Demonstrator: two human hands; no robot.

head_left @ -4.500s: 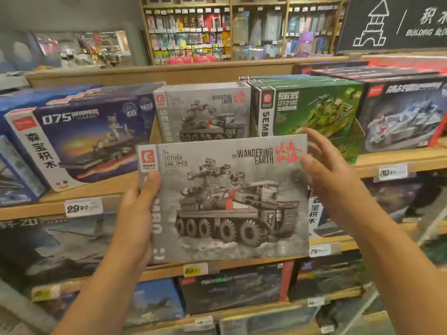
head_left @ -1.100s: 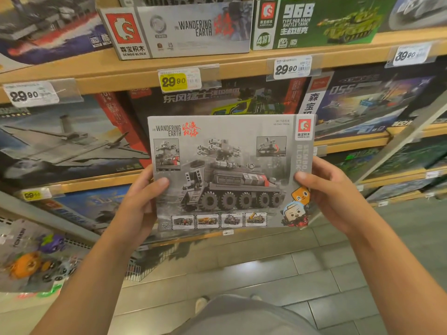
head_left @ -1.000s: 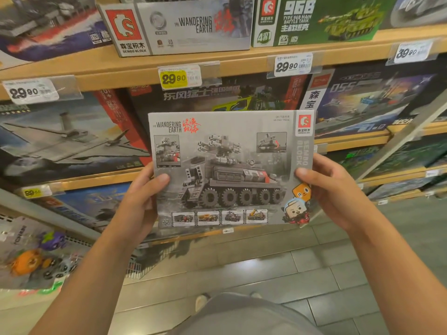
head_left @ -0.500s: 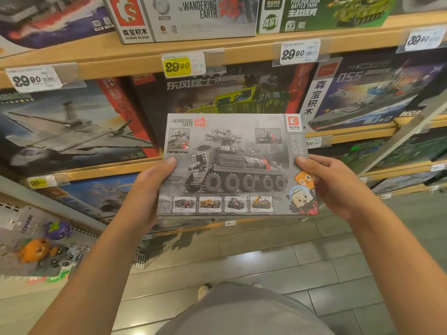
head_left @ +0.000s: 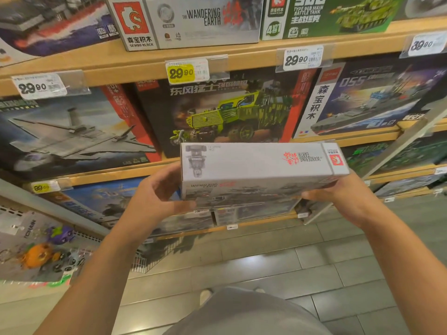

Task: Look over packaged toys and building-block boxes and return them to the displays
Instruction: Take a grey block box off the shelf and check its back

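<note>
I hold a grey Wandering Earth building-block box (head_left: 254, 163) in front of the shelves, tipped so its long narrow side faces me, with the printed text upside down. My left hand (head_left: 154, 197) grips its left end, thumb on the lower face. My right hand (head_left: 338, 192) grips the right end from below. A matching grey Wandering Earth box (head_left: 188, 22) stands on the top wooden shelf (head_left: 251, 54) above.
Around it stand a green 96B tank box (head_left: 338, 18), a green truck box (head_left: 227, 112), a grey jet box (head_left: 70, 131) and a blue 055 ship box (head_left: 372, 100). Yellow and white price tags line the shelf edges. Packaged toys (head_left: 41, 255) hang low left. Grey tiled floor lies below.
The box has tipped from its back face toward me to its narrow side facing me. Both hands kept their hold on the ends.
</note>
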